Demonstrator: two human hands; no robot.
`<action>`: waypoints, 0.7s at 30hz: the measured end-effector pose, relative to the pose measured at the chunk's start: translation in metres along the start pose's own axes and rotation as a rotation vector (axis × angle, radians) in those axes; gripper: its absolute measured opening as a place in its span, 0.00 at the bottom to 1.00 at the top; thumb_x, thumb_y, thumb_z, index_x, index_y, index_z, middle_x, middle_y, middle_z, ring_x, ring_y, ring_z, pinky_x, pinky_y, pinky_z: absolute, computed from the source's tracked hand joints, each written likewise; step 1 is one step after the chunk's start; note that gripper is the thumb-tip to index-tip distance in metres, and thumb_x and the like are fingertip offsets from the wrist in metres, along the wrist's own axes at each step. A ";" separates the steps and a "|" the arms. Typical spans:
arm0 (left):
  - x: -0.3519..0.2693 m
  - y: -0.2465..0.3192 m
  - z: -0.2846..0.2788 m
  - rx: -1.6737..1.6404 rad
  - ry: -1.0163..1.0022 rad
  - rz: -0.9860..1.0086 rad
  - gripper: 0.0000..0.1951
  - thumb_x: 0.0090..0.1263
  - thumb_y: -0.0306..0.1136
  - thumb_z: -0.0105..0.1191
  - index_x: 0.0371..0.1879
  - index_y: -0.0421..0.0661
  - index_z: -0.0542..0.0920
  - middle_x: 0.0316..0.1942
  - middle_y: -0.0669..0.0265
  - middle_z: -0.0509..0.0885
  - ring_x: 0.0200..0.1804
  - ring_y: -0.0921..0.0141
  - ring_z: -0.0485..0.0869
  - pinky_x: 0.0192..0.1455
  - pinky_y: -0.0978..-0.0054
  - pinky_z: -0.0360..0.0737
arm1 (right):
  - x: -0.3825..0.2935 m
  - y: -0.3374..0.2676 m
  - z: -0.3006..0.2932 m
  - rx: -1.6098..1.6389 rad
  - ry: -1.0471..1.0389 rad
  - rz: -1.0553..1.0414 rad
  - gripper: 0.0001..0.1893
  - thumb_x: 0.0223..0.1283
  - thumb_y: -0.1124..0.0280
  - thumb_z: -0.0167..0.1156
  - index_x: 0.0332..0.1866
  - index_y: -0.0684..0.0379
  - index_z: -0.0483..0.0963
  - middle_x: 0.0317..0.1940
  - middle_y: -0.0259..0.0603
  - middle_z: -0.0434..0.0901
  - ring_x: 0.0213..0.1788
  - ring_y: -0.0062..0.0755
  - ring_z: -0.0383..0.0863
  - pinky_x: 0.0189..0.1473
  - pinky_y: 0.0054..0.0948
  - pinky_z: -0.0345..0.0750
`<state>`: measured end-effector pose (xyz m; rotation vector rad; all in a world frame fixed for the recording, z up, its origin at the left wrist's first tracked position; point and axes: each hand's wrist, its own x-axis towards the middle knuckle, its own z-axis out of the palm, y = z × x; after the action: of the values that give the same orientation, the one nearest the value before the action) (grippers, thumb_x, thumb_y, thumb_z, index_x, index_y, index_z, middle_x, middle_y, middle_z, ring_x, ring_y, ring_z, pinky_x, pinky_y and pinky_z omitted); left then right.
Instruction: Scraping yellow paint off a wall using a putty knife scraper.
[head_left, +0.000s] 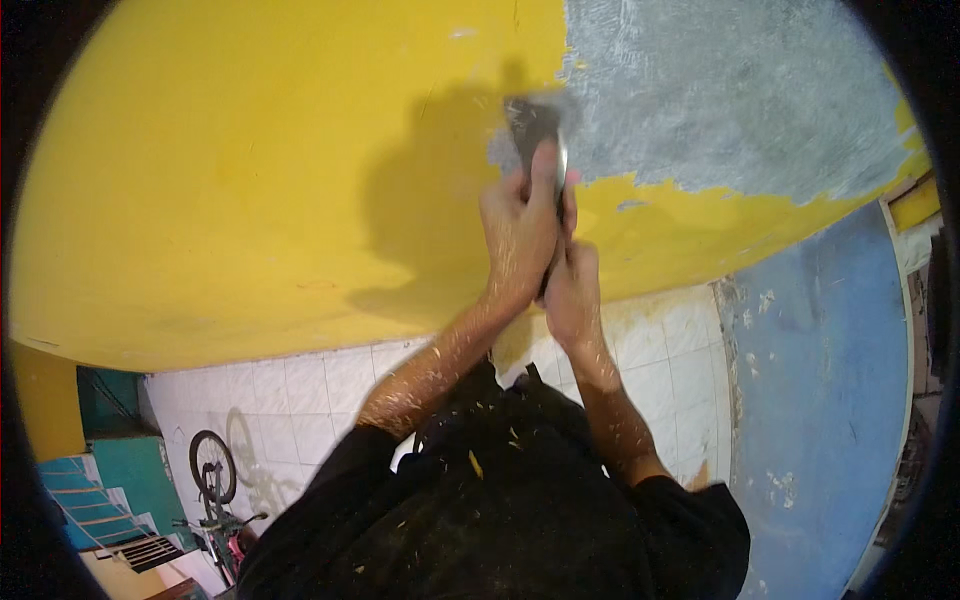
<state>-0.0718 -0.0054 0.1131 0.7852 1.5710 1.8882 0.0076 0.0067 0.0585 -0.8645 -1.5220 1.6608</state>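
Note:
My left hand (525, 217) is wrapped around the upper part of a dark, wide-bladed scraper (534, 124), its thumb lying along the tool. Lower down, my right hand (574, 289) grips the handle end. The blurred blade meets the wall at the border between yellow paint (300, 165) and a bare grey patch (720, 97). A small grey area also shows just left of the blade. Paint flecks cover both forearms and the black shirt (517, 510).
White floor tiles (300, 397) run along the wall's foot. A bicycle (214, 480) stands at lower left, near teal steps (82, 495). On the right is a blue wall (825, 360) with chipped spots.

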 end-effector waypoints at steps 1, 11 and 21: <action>0.017 0.025 0.010 -0.002 -0.034 0.053 0.26 0.72 0.49 0.46 0.16 0.41 0.75 0.11 0.71 0.72 0.15 0.80 0.69 0.18 0.78 0.64 | 0.018 -0.022 0.002 0.029 0.011 -0.065 0.26 0.71 0.55 0.43 0.22 0.67 0.66 0.12 0.28 0.63 0.17 0.16 0.63 0.18 0.24 0.61; -0.029 -0.019 -0.006 -0.129 -0.082 -0.272 0.25 0.72 0.54 0.44 0.28 0.40 0.77 0.14 0.71 0.71 0.15 0.79 0.68 0.17 0.82 0.61 | -0.045 0.004 -0.016 -0.270 -0.047 -0.061 0.23 0.72 0.59 0.40 0.54 0.70 0.68 0.42 0.47 0.77 0.51 0.33 0.75 0.56 0.30 0.69; -0.006 -0.028 0.028 -0.136 0.110 -0.042 0.25 0.71 0.53 0.47 0.23 0.41 0.72 0.15 0.72 0.70 0.16 0.79 0.67 0.19 0.81 0.64 | 0.004 0.019 -0.036 0.086 -0.166 0.169 0.24 0.72 0.55 0.42 0.21 0.57 0.67 0.12 0.27 0.64 0.11 0.13 0.57 0.12 0.21 0.53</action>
<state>-0.0457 0.0135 0.0894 0.5942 1.4923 2.0139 0.0354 0.0279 0.0365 -0.8459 -1.5085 1.9488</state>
